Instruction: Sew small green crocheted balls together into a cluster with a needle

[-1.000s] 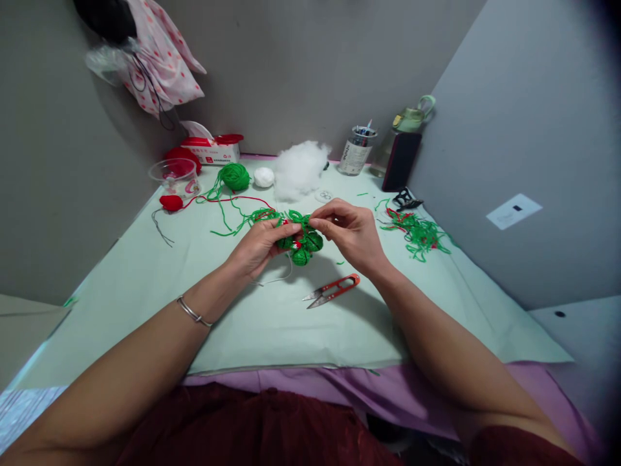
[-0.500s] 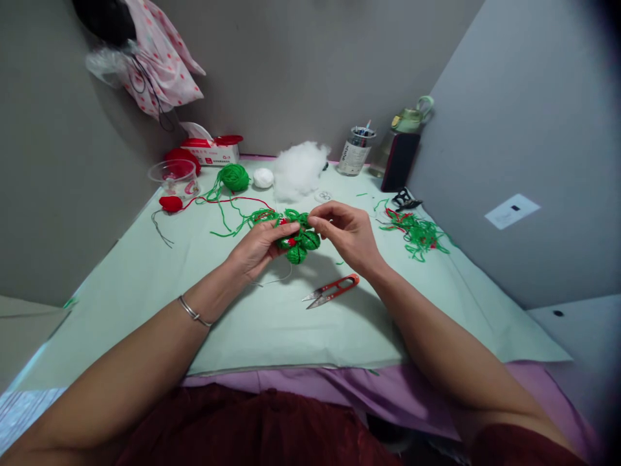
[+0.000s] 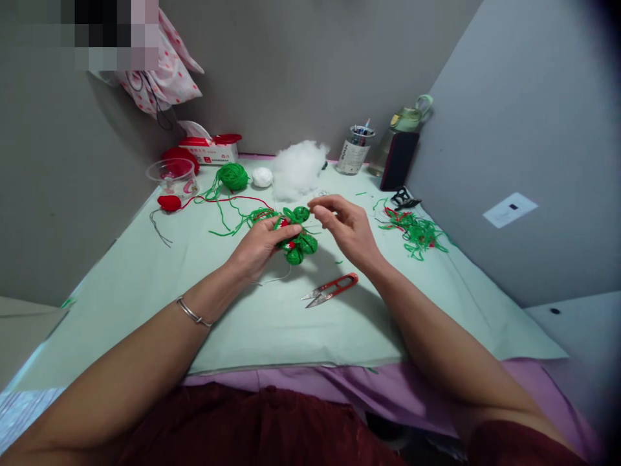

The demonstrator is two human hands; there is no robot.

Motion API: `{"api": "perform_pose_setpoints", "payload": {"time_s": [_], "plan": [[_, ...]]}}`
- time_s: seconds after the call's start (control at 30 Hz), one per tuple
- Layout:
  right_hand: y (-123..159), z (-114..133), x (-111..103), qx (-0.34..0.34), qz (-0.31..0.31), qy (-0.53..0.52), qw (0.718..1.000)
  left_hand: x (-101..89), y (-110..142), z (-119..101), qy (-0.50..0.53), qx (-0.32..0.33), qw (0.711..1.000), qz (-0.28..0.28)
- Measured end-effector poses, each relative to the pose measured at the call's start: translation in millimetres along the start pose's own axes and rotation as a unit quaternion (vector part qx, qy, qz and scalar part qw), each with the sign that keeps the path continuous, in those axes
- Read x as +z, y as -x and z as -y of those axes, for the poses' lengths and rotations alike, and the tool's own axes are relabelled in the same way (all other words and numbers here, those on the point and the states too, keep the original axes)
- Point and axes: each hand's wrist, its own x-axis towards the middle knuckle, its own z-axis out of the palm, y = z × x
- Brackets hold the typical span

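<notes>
My left hand [image 3: 264, 244] grips a green, red and white crocheted piece [image 3: 306, 244] between thumb and fingers. Rounded green lobes with dark lines stick out past the thumb, toward the right. A thin needle-like line shows at the piece's right side. Just right of the upper lobe is my right hand [image 3: 345, 226], its thumb and index fingertips drawn close together in a pinch. Whatever lies between those tips is too small to make out. Below the hands, orange-handled thread snips [image 3: 332, 288] lie on the table. A pale thread trails under my left hand.
Green yarn [image 3: 233, 176], a white ball [image 3: 262, 177] and fluffy stuffing [image 3: 299, 169] stand at the back. A small red ball [image 3: 169, 203] sits left, near a clear tub [image 3: 182, 186]. Yarn scraps [image 3: 417, 233] lie right, below a phone [image 3: 400, 160] and pen jar [image 3: 354, 153].
My right hand has come slightly away from the crocheted piece, its fingertips lifting off the lobes. My left hand keeps its grip, with the piece turned a little.
</notes>
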Motion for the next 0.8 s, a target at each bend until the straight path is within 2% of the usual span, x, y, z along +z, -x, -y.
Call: {"api": "perform_pose_setpoints", "payload": {"time_s": [0.07,0.13,0.23,0.33,0.43,0.63,0.7,0.8], "plan": [[-2,2,-5,0.016,0.033,-0.017,0.999,-3.0,1,0,-0.084,0.003,0.996,0.035],[-2,2,-6,0.035,0.104,-0.035,0.993,-5.6,1,-1,-0.152,-0.008,0.986,0.074],[-1,1,-4,0.057,0.169,-0.065,0.982,-8.1,1,-1,-0.172,-0.033,0.978,0.115],[-1,1,-5,0.065,0.146,-0.106,0.981,-10.3,0,-3,-0.130,-0.054,0.981,0.132],[-2,1,-9,0.079,0.134,-0.160,0.975,-12.5,-3,-5,-0.075,-0.078,0.987,0.116],[-4,-4,-17,0.102,0.171,-0.223,0.954,-10.6,-1,-9,-0.012,-0.089,0.989,0.114],[-5,-5,-16,0.109,0.153,-0.226,0.956,-9.6,0,-10,-0.004,-0.095,0.988,0.118],[-7,-6,-12,0.118,0.089,-0.188,0.971,-9.4,1,-11,0.010,-0.111,0.987,0.117]]}}
